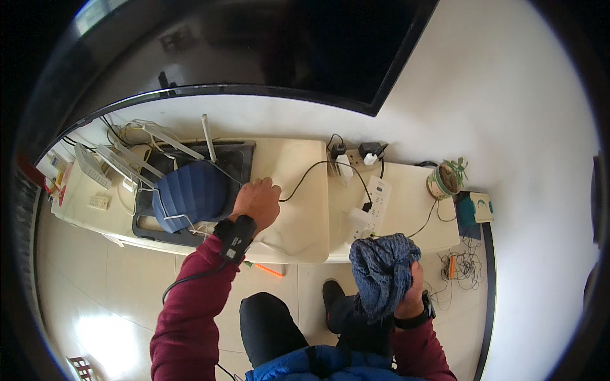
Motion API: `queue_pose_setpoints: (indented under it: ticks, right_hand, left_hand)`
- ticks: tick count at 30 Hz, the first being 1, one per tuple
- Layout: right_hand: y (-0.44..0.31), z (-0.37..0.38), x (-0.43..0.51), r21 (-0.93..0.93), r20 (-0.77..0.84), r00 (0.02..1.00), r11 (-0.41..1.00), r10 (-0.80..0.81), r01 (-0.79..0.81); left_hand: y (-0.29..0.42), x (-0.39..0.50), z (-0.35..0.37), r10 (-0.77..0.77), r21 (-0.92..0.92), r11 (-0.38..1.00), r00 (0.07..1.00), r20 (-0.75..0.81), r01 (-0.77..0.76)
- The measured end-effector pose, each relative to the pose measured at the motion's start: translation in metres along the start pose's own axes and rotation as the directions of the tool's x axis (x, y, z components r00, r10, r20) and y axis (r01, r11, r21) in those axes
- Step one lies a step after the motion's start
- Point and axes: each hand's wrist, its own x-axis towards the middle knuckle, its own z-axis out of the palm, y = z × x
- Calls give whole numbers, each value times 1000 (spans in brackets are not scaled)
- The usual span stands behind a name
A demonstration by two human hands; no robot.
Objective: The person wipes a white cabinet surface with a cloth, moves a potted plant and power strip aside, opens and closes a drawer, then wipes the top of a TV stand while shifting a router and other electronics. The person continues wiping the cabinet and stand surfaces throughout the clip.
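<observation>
My left hand point(257, 202) is curled over the white cabinet top, closed around a thin black cable point(310, 167). From that hand the cable arcs right to a plug in the white power strip point(380, 195). Just left of my wrist rests a navy pleated dome-shaped object point(193, 195) with bent white wire on its front; its exact kind I cannot tell. A bunched blue-grey cloth point(383, 271) is gripped in my right hand point(412, 295), in front of the lower cabinet's edge near the power strip.
A wall-mounted television point(286, 47) overhangs the back. White routers with antennas point(128, 166) and a small remote point(98, 203) stand left. At right are plugged adapters point(344, 169), a potted plant point(443, 183) and a teal box point(469, 209). Tangled wire point(467, 271) lies on the floor.
</observation>
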Motion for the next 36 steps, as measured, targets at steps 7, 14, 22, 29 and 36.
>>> queue_pose_setpoints:
  ticks: [7, 14, 22, 29, 36]
  right_hand:
    - [9, -10, -1, -8, -10, 999, 999, 36, -36]
    - [14, -9, -4, -5, -19, 997, 997, 74, -75]
    - [20, -10, -4, 32, -22, 989, 989, 146, -145]
    - [22, -3, -3, 70, -13, 984, 982, 177, -175]
    - [18, 8, -2, 38, 38, 979, 979, 199, -201]
  left_hand:
    - [6, -35, -32, 166, -50, 986, 982, 88, -162]
    - [13, -51, -19, 282, -29, 959, 953, 110, -281]
    - [23, -52, -22, 464, -135, 886, 850, 251, -444]
    - [21, -28, -19, -4, -328, 944, 999, 40, 17]
    - [5, 9, 3, 12, 55, 998, 998, 55, -15]
